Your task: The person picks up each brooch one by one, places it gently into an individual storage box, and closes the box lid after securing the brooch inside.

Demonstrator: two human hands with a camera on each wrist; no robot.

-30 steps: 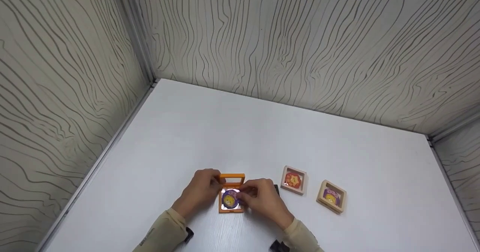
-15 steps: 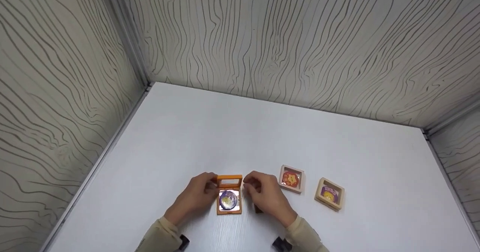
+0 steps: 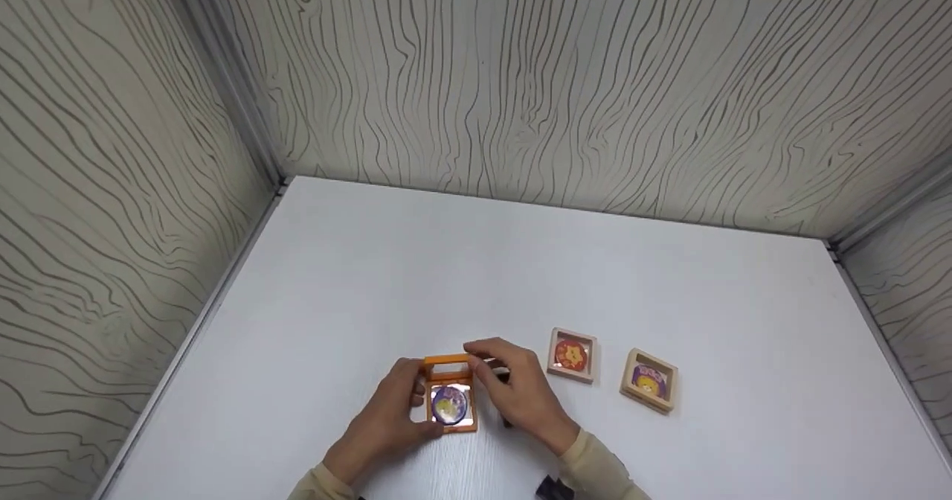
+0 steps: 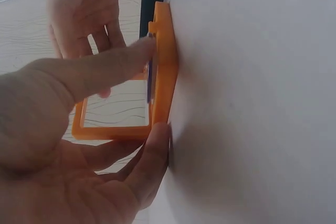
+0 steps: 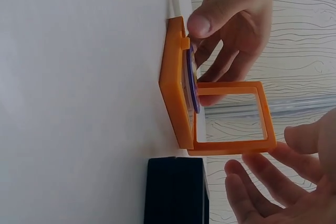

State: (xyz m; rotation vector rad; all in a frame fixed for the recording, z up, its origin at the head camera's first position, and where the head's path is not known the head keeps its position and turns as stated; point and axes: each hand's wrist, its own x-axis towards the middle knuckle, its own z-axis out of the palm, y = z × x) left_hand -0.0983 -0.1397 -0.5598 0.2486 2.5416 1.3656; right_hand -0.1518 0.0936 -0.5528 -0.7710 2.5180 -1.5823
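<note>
An orange square display case lies on the white table with its windowed lid raised at the back. In it, on the clear film, rests a round purple badge with a yellow figure; the right wrist view shows the badge edge-on. My left hand grips the case's left side, thumb over the front edge and fingers near the hinge. At the lid's right upper corner are the fingertips of my right hand, loosely bent, its thumb just off the frame in the right wrist view.
Right of the case stands a dark box, mostly hidden under the right hand in the head view. Farther right are a pale wooden frame with a red star badge and another wooden frame with a purple badge. Patterned walls enclose the table.
My right hand has let go of the badge and moved up to the lid's corner. My left thumb has come forward onto the case's front edge. The head view has shifted slightly.
</note>
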